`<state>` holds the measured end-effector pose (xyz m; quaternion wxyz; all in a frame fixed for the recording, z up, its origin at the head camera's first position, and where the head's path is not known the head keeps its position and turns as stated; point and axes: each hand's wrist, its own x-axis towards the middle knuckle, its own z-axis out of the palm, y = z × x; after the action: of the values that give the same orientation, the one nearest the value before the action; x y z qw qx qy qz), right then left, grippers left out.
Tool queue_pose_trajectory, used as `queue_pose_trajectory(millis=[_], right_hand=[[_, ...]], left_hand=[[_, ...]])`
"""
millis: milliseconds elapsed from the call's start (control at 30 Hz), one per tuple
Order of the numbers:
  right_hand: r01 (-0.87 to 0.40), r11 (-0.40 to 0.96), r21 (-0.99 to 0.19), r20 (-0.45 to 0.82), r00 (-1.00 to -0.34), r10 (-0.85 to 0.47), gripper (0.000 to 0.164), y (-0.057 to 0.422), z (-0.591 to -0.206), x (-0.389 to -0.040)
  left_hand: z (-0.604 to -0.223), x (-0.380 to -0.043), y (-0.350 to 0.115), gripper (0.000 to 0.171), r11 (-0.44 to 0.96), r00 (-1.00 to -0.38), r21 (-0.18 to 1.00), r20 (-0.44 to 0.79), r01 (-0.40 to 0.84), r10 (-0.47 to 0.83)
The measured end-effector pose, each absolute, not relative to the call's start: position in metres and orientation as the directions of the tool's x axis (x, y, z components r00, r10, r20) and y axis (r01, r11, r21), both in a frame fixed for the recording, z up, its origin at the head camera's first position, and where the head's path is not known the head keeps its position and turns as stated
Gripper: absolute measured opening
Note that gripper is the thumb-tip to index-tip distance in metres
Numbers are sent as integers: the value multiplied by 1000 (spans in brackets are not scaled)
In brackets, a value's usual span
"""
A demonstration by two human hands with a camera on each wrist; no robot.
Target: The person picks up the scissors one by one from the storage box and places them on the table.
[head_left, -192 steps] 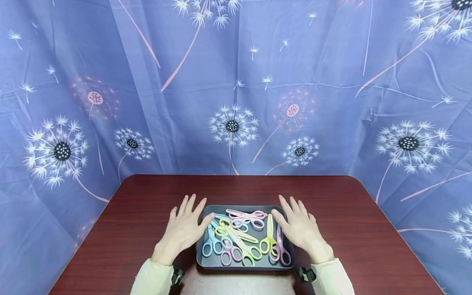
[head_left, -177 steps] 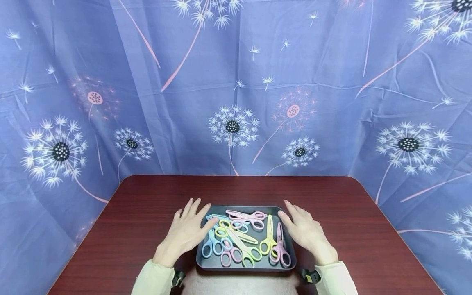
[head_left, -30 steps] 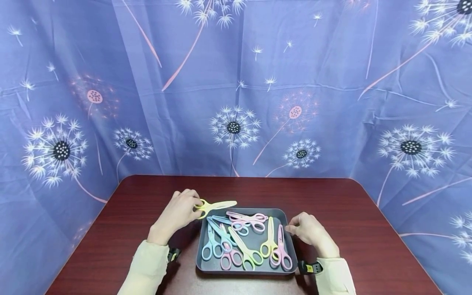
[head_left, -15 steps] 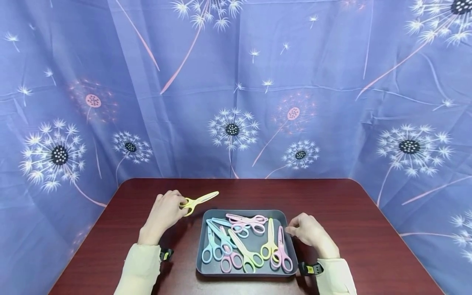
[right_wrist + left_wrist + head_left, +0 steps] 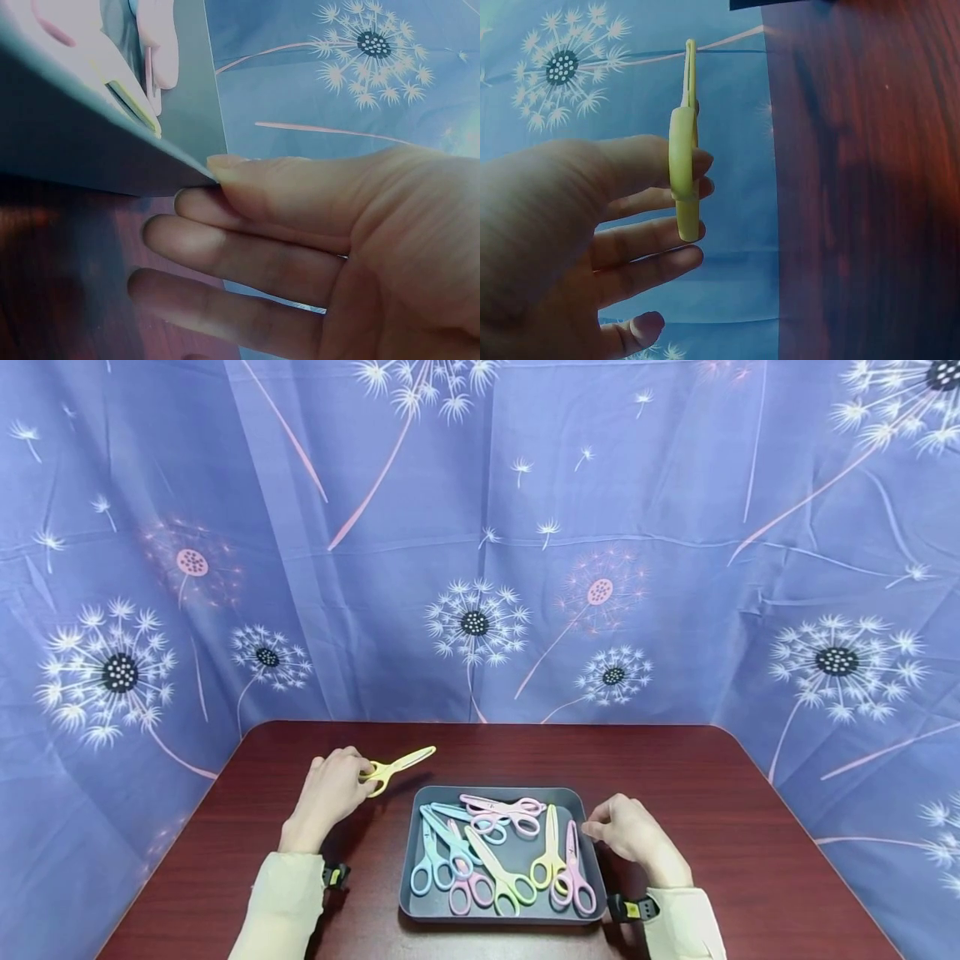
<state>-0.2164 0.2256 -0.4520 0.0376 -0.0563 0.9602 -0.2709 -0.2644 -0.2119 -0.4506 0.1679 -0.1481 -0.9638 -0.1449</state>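
My left hand holds yellow scissors by the handle loops, beyond the tray's far left corner. Their closed blades point to the far right. In the left wrist view the thumb and index finger pinch the yellow scissors, seen edge-on, while the other fingers stay loosely extended. At the right side of the dark grey tray, my right hand pinches the rim. The right wrist view shows the thumb over the tray's edge and the fingers outside and below it.
Several scissors lie in the tray: blue ones on the left, pink ones at the back, yellow-green ones mid-tray, purple-pink ones at right. The reddish-brown table meets a blue dandelion curtain behind.
Both hands were spread beside the tray at first. My left hand has taken the yellow scissors out and carried them left and away from it. My right hand has come to pinch the rim.
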Motion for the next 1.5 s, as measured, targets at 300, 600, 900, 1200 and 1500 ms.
queue_pose_trajectory(millis=[300, 600, 900, 1200, 1500], right_hand=[[-76, 845, -529, -41, -993, -115, 12, 226, -454, -216], [-37, 836, -547, -68, -994, -89, 11, 225, -453, -214], [-60, 832, -552, -47, -994, -103, 14, 224, -453, -214], [-38, 841, -540, -61, -995, -84, 15, 224, -453, -214], [-62, 844, -532, -45, -994, -101, 14, 222, -450, -215]], left_hand=[[-455, -267, -227, 11, 932, -929, 251, 327, 260, 171], [-455, -271, -245, 15, 948, -951, 289, 307, 133, 40], [-453, -274, -261, 18, 938, -962, 347, 260, 10, -86], [-452, -282, -273, 16, 922, -961, 374, 204, -99, -186], [-460, -287, -284, 13, 907, -961, 389, 145, -163, -235]])
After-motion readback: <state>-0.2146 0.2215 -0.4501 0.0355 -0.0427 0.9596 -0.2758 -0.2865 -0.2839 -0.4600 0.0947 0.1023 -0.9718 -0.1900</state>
